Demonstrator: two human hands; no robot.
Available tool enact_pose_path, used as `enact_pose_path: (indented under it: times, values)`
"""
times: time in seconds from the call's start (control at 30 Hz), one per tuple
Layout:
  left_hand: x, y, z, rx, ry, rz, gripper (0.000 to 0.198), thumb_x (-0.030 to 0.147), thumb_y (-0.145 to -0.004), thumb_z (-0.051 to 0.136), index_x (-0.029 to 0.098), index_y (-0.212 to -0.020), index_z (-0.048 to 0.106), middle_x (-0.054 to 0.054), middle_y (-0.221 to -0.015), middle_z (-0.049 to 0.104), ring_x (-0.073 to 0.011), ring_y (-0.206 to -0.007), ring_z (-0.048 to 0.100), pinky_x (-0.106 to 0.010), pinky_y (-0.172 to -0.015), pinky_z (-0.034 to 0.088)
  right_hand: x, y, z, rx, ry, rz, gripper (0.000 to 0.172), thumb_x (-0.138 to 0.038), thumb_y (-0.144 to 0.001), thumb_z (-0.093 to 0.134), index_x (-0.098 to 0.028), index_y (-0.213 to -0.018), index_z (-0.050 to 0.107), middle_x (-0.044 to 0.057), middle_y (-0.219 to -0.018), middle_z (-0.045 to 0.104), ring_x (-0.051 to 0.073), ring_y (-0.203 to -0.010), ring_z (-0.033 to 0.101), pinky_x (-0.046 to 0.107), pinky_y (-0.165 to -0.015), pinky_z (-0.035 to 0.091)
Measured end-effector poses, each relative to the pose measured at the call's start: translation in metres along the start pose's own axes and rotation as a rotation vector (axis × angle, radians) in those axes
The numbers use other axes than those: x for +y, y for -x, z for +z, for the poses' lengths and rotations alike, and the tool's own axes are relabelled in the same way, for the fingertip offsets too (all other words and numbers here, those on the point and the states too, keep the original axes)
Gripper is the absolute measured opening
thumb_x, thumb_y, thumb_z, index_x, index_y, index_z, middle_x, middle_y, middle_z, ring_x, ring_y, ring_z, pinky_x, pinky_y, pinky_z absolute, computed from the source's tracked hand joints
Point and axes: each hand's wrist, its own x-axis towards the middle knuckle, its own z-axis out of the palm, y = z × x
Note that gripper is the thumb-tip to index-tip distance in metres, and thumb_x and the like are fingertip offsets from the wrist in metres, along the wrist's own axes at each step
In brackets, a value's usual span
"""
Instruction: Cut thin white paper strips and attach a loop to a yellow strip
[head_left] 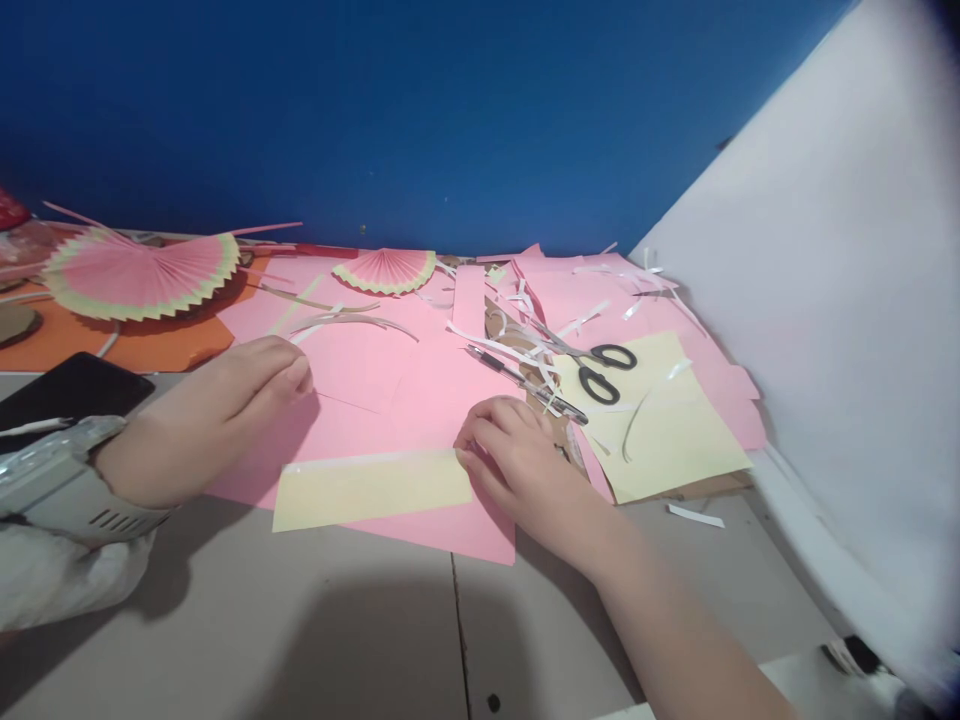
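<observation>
A pale yellow paper strip (371, 495) lies across the pink paper sheets (375, 385), with a thin whitish band, looking like tape, along its upper edge. At the strip's upper right corner, my right hand (517, 450) has thumb and fingers pinched together on it. My left hand (232, 410) is raised to the left of the strip, apart from it. Its fingers are curled closed, and anything inside them is hidden. Black-handled scissors (600, 385) and a pen (525, 382) lie beyond my right hand.
Two pleated pink-and-yellow paper fans (150, 270) rest toward the back. A yellow sheet (675, 430) lies at right, with white paper scraps (592, 320) about. A black phone-like object (75, 395) is left. A blue wall (450, 120) and white wall (840, 250) bound the surface.
</observation>
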Motion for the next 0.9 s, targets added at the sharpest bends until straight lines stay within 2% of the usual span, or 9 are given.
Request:
enact_pose_path:
  times: [0.13, 0.3, 0.4, 0.47, 0.53, 0.6, 0.77, 0.83, 0.9]
  values:
    - [-0.011, -0.001, 0.001, 0.034, 0.014, -0.104, 0.032, 0.046, -0.086, 0.039, 0.023, -0.091, 0.062, 0.0, -0.1, 0.063, -0.02, -0.09, 0.054, -0.029, -0.079, 0.036, 0.001, -0.001, 0.001, -0.021, -0.002, 0.007, 0.014, -0.02, -0.092, 0.041, -0.021, -0.085, 0.053, 0.002, -0.098, 0.051, 0.018, -0.104, 0.043, 0.036, -0.091, 0.031]
    - [-0.024, -0.001, -0.002, 0.087, -0.029, -0.189, 0.036, 0.052, -0.082, 0.039, 0.026, -0.076, 0.063, 0.004, -0.08, 0.067, -0.0178, -0.075, 0.057, -0.026, -0.066, 0.036, 0.001, -0.001, 0.001, -0.023, -0.004, 0.016, 0.014, -0.02, -0.092, 0.042, -0.022, -0.085, 0.053, 0.002, -0.096, 0.051, 0.018, -0.104, 0.043, 0.036, -0.091, 0.031]
    - [-0.027, 0.001, -0.002, 0.101, -0.032, -0.193, 0.042, 0.048, -0.087, 0.03, 0.022, -0.064, 0.053, 0.002, -0.066, 0.059, -0.0153, -0.065, 0.052, -0.026, -0.062, 0.035, 0.001, -0.001, 0.001, -0.027, 0.001, 0.019, 0.014, -0.02, -0.092, 0.041, -0.022, -0.085, 0.053, 0.001, -0.096, 0.051, 0.018, -0.104, 0.043, 0.036, -0.092, 0.03]
    - [-0.028, 0.002, 0.0, 0.108, -0.061, -0.203, 0.042, 0.046, -0.088, 0.027, 0.021, -0.059, 0.042, 0.003, -0.057, 0.046, -0.0132, -0.055, 0.044, -0.026, -0.055, 0.031, 0.001, -0.001, 0.001, -0.03, 0.003, 0.018, 0.013, -0.02, -0.092, 0.041, -0.022, -0.085, 0.053, 0.002, -0.097, 0.05, 0.017, -0.103, 0.043, 0.035, -0.092, 0.029]
    - [-0.028, 0.002, 0.002, 0.126, -0.085, -0.202, 0.038, 0.042, -0.09, 0.028, 0.021, -0.058, 0.031, 0.005, -0.054, 0.033, -0.0119, -0.05, 0.036, -0.026, -0.05, 0.026, 0.001, -0.001, 0.002, -0.03, 0.008, 0.018, 0.013, -0.02, -0.092, 0.042, -0.022, -0.086, 0.053, 0.002, -0.097, 0.05, 0.017, -0.104, 0.042, 0.035, -0.092, 0.029]
    - [-0.027, 0.0, 0.004, 0.144, -0.101, -0.181, 0.035, 0.037, -0.09, 0.03, 0.021, -0.059, 0.026, 0.005, -0.054, 0.028, -0.0116, -0.049, 0.032, -0.026, -0.049, 0.024, 0.001, -0.001, 0.002, -0.03, 0.013, 0.02, 0.013, -0.02, -0.092, 0.042, -0.022, -0.086, 0.052, 0.001, -0.097, 0.05, 0.017, -0.104, 0.042, 0.035, -0.091, 0.029]
    - [-0.027, -0.005, 0.002, 0.206, -0.085, -0.046, 0.021, 0.035, -0.085, 0.043, 0.02, -0.075, 0.053, 0.001, -0.077, 0.053, -0.014, -0.071, 0.049, -0.025, -0.064, 0.034, 0.001, -0.001, 0.002, -0.023, 0.017, 0.017, 0.013, -0.02, -0.092, 0.042, -0.022, -0.085, 0.052, 0.001, -0.096, 0.05, 0.016, -0.102, 0.043, 0.034, -0.09, 0.028]
    - [-0.027, -0.005, 0.001, 0.212, -0.072, -0.068, 0.023, 0.041, -0.082, 0.048, 0.022, -0.081, 0.06, 0.001, -0.086, 0.059, -0.0151, -0.076, 0.053, -0.025, -0.067, 0.036, 0.001, -0.001, 0.002, -0.021, 0.017, 0.016, 0.013, -0.02, -0.092, 0.042, -0.022, -0.085, 0.052, 0.001, -0.096, 0.05, 0.016, -0.101, 0.043, 0.033, -0.089, 0.028]
    - [-0.028, -0.004, 0.0, 0.204, -0.054, -0.098, 0.029, 0.043, -0.084, 0.042, 0.023, -0.079, 0.062, 0.001, -0.085, 0.061, -0.0155, -0.076, 0.055, -0.026, -0.068, 0.037, 0.001, -0.001, 0.002, -0.015, 0.016, 0.017, 0.013, -0.019, -0.092, 0.042, -0.022, -0.085, 0.052, 0.0, -0.095, 0.051, 0.016, -0.101, 0.044, 0.033, -0.089, 0.028]
